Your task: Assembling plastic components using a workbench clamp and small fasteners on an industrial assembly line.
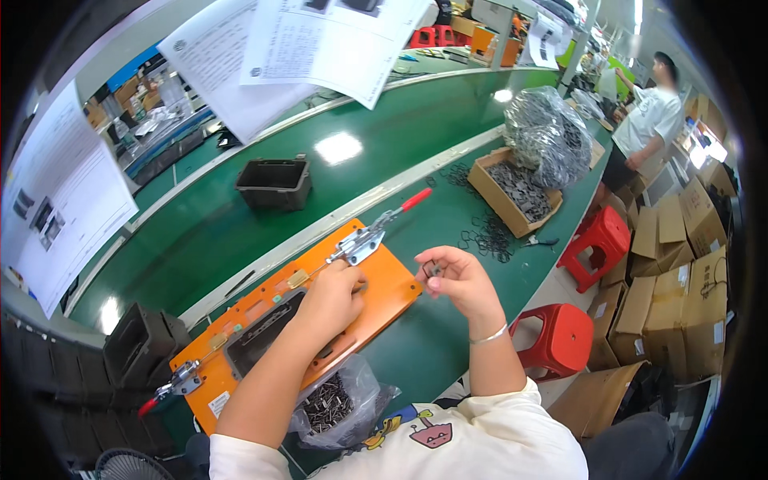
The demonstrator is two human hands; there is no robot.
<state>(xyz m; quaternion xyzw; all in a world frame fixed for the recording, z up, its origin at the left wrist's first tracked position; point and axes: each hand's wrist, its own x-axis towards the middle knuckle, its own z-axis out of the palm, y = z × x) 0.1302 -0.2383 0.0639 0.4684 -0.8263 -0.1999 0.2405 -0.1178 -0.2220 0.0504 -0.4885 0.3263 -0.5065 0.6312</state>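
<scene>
An orange fixture plate (384,292) lies on the green bench in front of me, with a dark grey housing (260,336) seated in its cut-out. My left hand (332,296) rests on the plate beside the housing, fingers curled, just below a metal toggle clamp with a red-tipped handle (376,232). My right hand (456,280) is raised to the right of the plate and pinches a small black ring (433,269) between its fingertips. A second red-handled clamp (172,388) sits at the plate's near left end.
A clear bag of dark screws (332,404) lies near my chest. Loose black rings (488,236) and a cardboard box of them (516,192) sit to the right. A dark housing (274,184) rides the conveyor. Red stools (560,336), cartons, a standing person (644,128) at right.
</scene>
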